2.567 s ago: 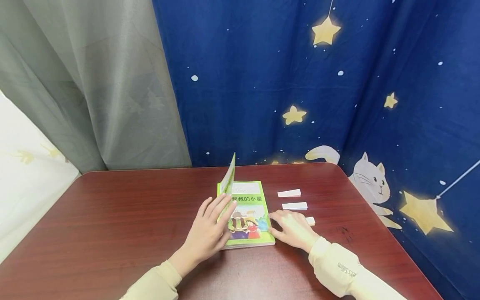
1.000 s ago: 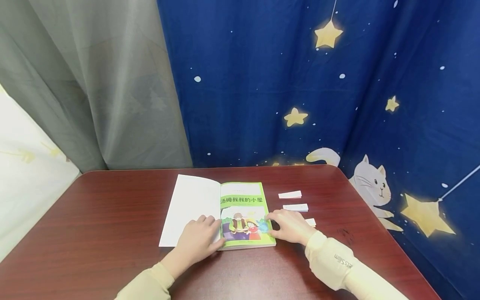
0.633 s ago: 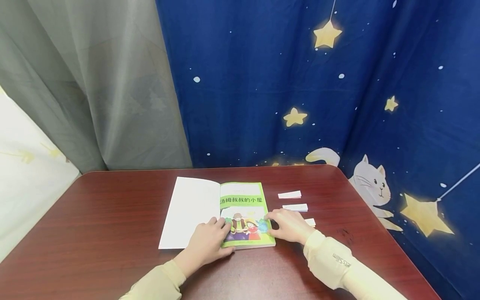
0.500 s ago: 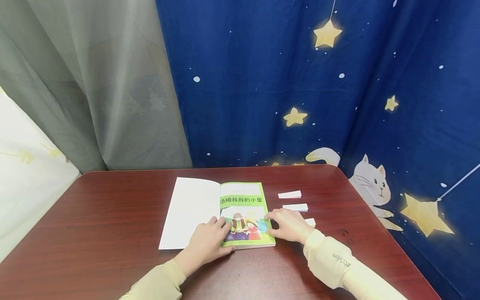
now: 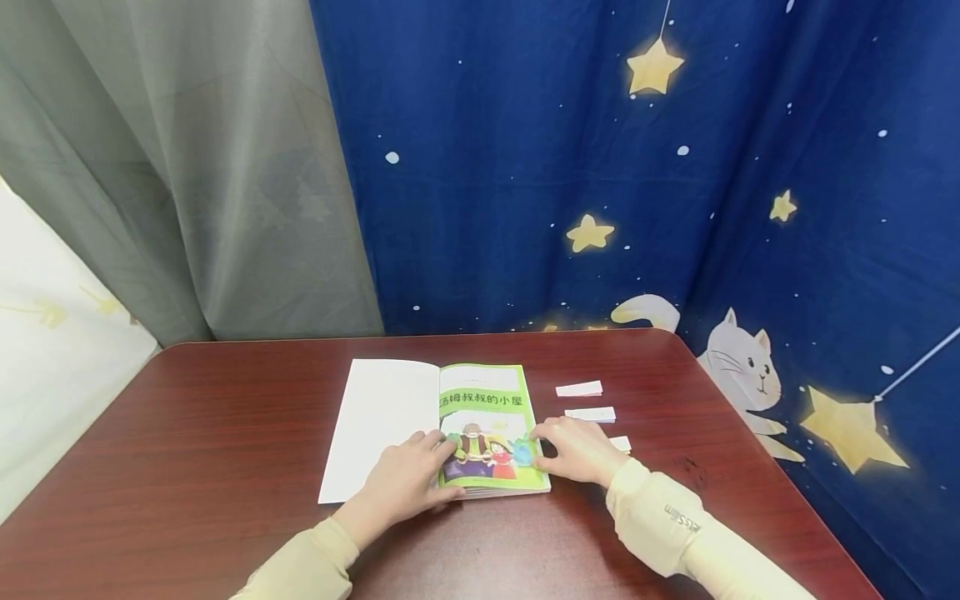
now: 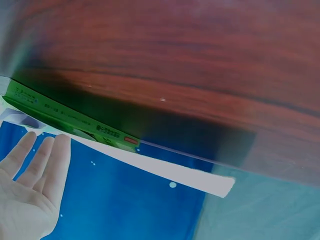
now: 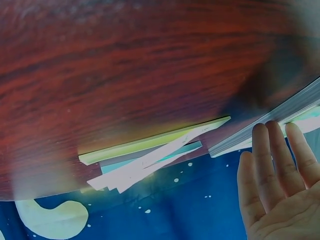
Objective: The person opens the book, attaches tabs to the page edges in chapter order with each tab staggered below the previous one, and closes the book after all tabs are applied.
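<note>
— Hands first: how placed?

— Both on the book point(image 5: 480, 398), just below the centre of the frame. Left hand point(image 5: 401, 479) across the fold, relaxed, fingers fairly straight, thumb at the bottom edge. Right hand point(image 5: 576, 450) against the right-hand edge, fingers straight in its own wrist view.

— Gripping anything?

— Not visibly, on either side. Seem only to rest there and steady.

— Anything new?

— Yes. A moment ago, could see a half-raised cover above the title page; now see a white side point(image 5: 378, 417) laid flat to the left, with most of the title page bare at right. Also make out slightly parted page edges near the left thumb.

— Meaning what for the work?

— Opened, by the look of it, and braced from both sides; not yet turned past the title page.

— Farther off?

— Three paper slips point(image 5: 590, 414) in a column right of centre, the lowest partly behind the right hand. Then bare red-brown table point(image 5: 240, 425) up to mid-frame, a grey curtain point(image 5: 255, 167) at upper left, and a starry blue curtain point(image 5: 487, 167) from upper centre rightward.
</note>
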A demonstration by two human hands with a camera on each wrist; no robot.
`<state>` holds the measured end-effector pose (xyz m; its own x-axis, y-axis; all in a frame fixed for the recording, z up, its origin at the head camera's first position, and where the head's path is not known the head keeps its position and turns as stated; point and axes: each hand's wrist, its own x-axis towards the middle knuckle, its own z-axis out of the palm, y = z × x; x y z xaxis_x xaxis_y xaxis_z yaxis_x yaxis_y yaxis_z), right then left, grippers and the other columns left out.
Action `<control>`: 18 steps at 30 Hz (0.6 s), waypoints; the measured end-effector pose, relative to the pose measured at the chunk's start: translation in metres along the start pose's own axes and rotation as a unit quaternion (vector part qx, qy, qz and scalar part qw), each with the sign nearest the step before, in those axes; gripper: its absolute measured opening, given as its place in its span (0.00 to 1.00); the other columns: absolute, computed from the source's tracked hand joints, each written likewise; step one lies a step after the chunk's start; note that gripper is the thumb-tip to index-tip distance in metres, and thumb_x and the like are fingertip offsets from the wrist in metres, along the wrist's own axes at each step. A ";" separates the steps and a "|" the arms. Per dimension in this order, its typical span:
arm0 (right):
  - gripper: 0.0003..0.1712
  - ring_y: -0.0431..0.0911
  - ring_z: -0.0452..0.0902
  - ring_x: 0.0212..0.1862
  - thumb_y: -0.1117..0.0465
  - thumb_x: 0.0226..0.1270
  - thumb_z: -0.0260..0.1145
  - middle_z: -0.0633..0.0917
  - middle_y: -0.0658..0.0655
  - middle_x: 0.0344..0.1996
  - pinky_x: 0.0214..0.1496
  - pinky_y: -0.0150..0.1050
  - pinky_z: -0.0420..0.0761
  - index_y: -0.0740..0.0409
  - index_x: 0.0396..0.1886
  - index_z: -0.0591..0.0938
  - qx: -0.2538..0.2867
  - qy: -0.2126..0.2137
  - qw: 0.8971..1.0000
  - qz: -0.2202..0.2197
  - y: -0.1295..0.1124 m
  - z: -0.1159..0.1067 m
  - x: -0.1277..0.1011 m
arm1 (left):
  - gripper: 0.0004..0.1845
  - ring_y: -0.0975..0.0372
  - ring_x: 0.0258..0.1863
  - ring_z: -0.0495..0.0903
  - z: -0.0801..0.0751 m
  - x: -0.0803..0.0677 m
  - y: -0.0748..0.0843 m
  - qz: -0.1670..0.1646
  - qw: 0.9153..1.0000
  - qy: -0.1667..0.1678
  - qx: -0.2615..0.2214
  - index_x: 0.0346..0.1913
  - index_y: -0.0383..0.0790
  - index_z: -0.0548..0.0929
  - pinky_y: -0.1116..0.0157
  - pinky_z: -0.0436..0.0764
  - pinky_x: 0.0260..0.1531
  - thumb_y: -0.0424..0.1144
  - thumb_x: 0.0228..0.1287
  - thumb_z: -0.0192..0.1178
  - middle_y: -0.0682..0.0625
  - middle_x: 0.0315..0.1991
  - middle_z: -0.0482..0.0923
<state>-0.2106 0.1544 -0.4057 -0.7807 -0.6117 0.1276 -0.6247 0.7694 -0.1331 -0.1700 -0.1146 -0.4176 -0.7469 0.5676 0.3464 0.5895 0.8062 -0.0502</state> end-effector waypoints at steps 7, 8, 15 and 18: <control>0.16 0.40 0.70 0.28 0.49 0.48 0.66 0.77 0.47 0.28 0.25 0.38 0.70 0.51 0.36 0.81 -0.006 0.007 1.000 -0.002 0.000 0.000 0.000 | 0.28 0.60 0.28 0.72 -0.003 -0.004 -0.003 0.010 1.000 0.013 -0.006 0.43 0.43 0.76 0.62 0.72 0.17 0.61 0.48 0.57 0.51 0.34 0.72; 0.16 0.40 0.70 0.28 0.49 0.48 0.66 0.77 0.47 0.27 0.25 0.38 0.70 0.51 0.36 0.81 -0.008 0.007 1.000 -0.002 0.000 0.000 0.000 | 0.27 0.60 0.28 0.72 -0.004 -0.005 -0.004 0.013 1.000 0.020 -0.008 0.44 0.43 0.76 0.62 0.72 0.17 0.60 0.48 0.58 0.51 0.33 0.72; 0.15 0.40 0.69 0.27 0.50 0.48 0.65 0.77 0.46 0.26 0.24 0.38 0.69 0.51 0.35 0.80 -0.014 0.003 1.000 -0.004 -0.001 0.001 0.000 | 0.28 0.60 0.27 0.73 -0.006 -0.011 -0.007 0.030 0.997 0.063 -0.016 0.49 0.41 0.76 0.62 0.72 0.16 0.56 0.47 0.59 0.51 0.33 0.73; 0.15 0.40 0.69 0.26 0.50 0.48 0.65 0.76 0.46 0.26 0.24 0.38 0.69 0.51 0.35 0.80 -0.016 0.002 1.000 -0.002 -0.002 0.000 0.001 | 0.28 0.60 0.27 0.73 -0.006 -0.012 -0.008 0.032 0.997 0.072 -0.018 0.49 0.41 0.76 0.62 0.72 0.16 0.54 0.47 0.59 0.51 0.34 0.74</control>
<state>-0.2101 0.1527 -0.4058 -0.7783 -0.6138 0.1322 -0.6267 0.7726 -0.1020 -0.1638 -0.1291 -0.4155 -0.6575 0.5857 0.4740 0.6466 0.7616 -0.0440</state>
